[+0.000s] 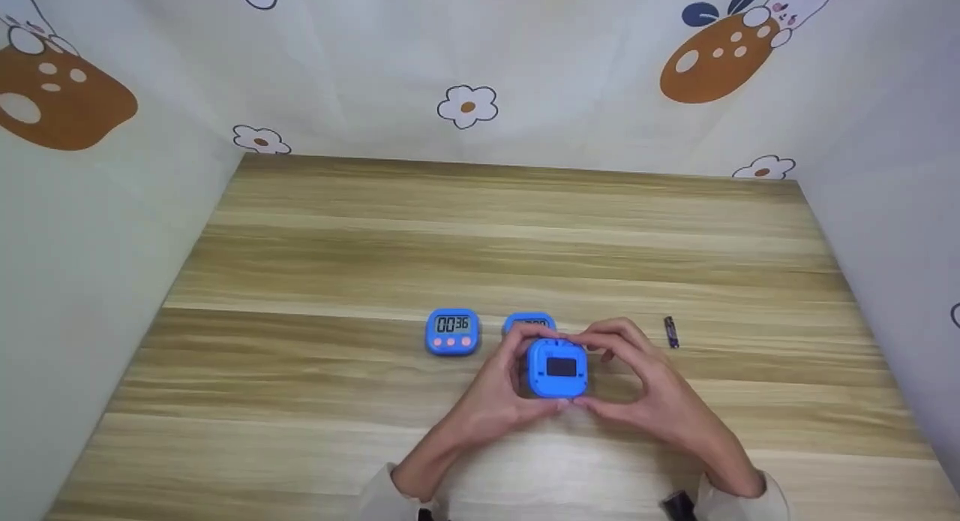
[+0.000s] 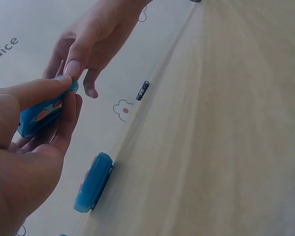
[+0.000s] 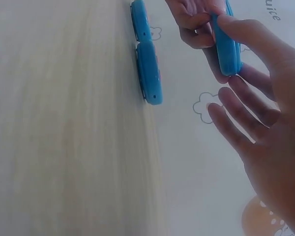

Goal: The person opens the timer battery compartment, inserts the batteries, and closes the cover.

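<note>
A blue digital timer (image 1: 557, 387) is held up off the table, its back with a dark rectangle turned toward the head camera. My left hand (image 1: 487, 405) grips it from the left, thumb below and fingers over the top edge. From the other side my right hand (image 1: 664, 389) pinches its edge between thumb and fingertips. Orange buttons of this timer (image 2: 49, 110) show in the left wrist view. Behind the hands another blue timer (image 1: 527, 320) lies partly hidden. To its left, a third blue timer (image 1: 452, 332) faces up and reads 00 36.
A small dark battery (image 1: 671, 332) lies on the wood-grain table (image 1: 360, 258), right of the hands. Pale patterned curtains (image 1: 555, 70) stand behind and at both sides. Something black (image 1: 679, 504) shows by the right sleeve.
</note>
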Demonstrator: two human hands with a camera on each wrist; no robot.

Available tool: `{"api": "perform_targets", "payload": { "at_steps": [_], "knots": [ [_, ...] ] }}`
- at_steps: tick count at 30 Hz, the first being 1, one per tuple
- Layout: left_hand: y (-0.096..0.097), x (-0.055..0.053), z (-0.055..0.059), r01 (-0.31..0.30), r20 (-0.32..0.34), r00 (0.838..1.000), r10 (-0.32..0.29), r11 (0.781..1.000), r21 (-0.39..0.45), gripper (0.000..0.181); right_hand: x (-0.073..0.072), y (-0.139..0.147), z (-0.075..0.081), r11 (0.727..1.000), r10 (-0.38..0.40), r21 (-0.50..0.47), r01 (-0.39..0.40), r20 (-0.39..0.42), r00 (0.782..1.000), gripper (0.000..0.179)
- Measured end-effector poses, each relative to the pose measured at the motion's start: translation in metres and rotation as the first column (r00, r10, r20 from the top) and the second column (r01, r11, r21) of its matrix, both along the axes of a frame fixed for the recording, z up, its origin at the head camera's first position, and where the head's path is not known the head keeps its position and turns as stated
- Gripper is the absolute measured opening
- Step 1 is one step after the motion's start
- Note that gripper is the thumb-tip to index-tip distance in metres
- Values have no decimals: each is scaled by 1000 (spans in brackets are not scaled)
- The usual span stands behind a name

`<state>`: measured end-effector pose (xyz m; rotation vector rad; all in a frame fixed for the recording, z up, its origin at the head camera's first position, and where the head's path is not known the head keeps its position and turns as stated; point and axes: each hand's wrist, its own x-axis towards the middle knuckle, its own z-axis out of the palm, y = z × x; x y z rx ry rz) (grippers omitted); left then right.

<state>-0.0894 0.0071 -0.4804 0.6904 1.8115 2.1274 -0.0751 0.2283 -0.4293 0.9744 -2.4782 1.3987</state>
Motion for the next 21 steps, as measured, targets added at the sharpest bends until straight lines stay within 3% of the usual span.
{"api": "perform_targets", "payload": {
  "at_steps": [6, 12, 16, 21],
  "knots": [
    [-1, 0, 3, 15, 55, 998, -15, 1000, 13, 74, -2, 2, 0, 999, -36, -16, 36, -20, 999, 65],
    [-6, 0, 9, 58, 123, 990, -69, 994, 91, 65, -5, 6, 0, 996, -72, -52, 70, -29, 997, 62],
    [-9, 0, 9, 88, 146, 983, -116, 979, 185, 58, -6, 9, -1, 992, -106, -76, 106, -1, 994, 55],
    [-11, -1, 7, 101, 127, 982, -143, 952, 289, 57, -6, 11, -2, 983, -150, -104, 153, 28, 988, 40]
  ]
}}
